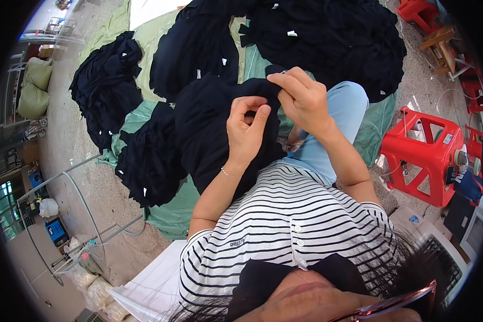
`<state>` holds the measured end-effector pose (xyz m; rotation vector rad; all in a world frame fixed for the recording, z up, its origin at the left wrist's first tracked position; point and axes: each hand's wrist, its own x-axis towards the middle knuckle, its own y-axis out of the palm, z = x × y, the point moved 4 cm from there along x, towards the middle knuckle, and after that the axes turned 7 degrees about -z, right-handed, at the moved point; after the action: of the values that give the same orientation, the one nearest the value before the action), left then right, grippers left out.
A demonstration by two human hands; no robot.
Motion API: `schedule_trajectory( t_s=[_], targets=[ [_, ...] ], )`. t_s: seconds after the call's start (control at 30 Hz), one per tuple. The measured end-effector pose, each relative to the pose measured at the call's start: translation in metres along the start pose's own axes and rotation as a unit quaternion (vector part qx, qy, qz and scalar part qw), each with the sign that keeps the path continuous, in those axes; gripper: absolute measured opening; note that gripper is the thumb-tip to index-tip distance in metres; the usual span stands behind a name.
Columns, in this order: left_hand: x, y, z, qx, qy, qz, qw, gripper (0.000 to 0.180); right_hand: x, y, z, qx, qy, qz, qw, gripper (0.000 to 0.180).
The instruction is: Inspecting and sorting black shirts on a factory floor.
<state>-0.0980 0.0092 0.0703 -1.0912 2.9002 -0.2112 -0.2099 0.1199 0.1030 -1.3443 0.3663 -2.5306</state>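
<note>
A dark navy garment [206,126] is spread over my lap, with one edge raised toward my hands. My left hand [246,129] is closed at that edge, its fingers curled toward the thumb around the cloth. Just to the right and a little higher, my right hand [303,99] pinches the same dark fabric between thumb and fingers. A small tip of dark cloth pokes up beyond the right fingertips. Whether the fingers also hold something tiny, I cannot make out.
Heaps of dark garments [327,48] with small white tags lie ahead and to the left on green sheeting [172,212]. A red plastic stool [426,153] stands at my right, a bent metal frame [83,188] at my left. White sheet-like material [150,282] lies near my left side.
</note>
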Motion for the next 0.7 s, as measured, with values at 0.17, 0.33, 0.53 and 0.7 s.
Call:
schedule_trajectory(
  t_s=[0.17,0.33,0.53,0.7],
  targets=[
    [0.002,0.009,0.001,0.090,0.192,-0.073,0.975,0.023,0.013,-0.005,0.018,-0.007,-0.028,-0.011,1.000,0.038],
    [-0.005,0.011,0.000,-0.235,-0.127,0.033,0.963,0.007,0.015,-0.001,-0.003,-0.045,0.018,-0.018,0.999,0.035],
    [0.005,-0.002,0.017,-0.328,-0.225,-0.031,0.917,0.010,-0.013,0.025,-0.021,0.070,0.208,0.005,0.976,0.017],
    [0.014,-0.016,0.025,-0.340,-0.209,-0.078,0.913,0.007,-0.063,0.034,-0.018,0.252,0.257,0.167,0.918,0.012]
  ],
)
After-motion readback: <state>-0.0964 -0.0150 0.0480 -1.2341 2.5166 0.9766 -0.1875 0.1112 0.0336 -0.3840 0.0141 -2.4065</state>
